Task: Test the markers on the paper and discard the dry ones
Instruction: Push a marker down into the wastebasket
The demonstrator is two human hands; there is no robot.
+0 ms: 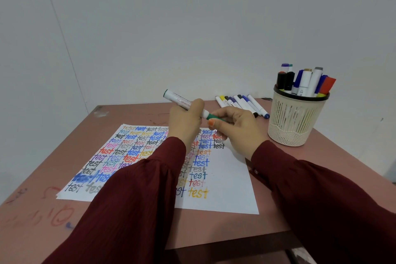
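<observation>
**Green marker in both hands, its cap pinched, sheet nearly full**

You sat at a table [128,227] with scribbles on its near left part. On it lay the paper [231,191], filled row upon row with the word "test" in many colours. Only its right side and near right corner were bare. I judge from this that you were well into the job and had tried many markers.

At the far right stood a pale slotted cup [296,118] with a bunch of markers upright in it. Just left of the cup, by the far edge, a row of markers [242,104] lay side by side.

Your left hand [185,120] was wrapped round the white barrel of the green marker [177,98], held above the far part of the paper and tilted up to the left. Your right hand [237,126] pinched its green cap [214,116] between thumb and fingers.

What I could not make out:
- Whether the cap was coming off or going on, and so whether this marker had been tried yet.
- Which group, the cup or the row, held the tested markers.
- Where the dry ones went, since no bin showed.
- The middle of the paper, which your sleeves [139,199] covered.
- The marker's tip, which the cap hid.
</observation>
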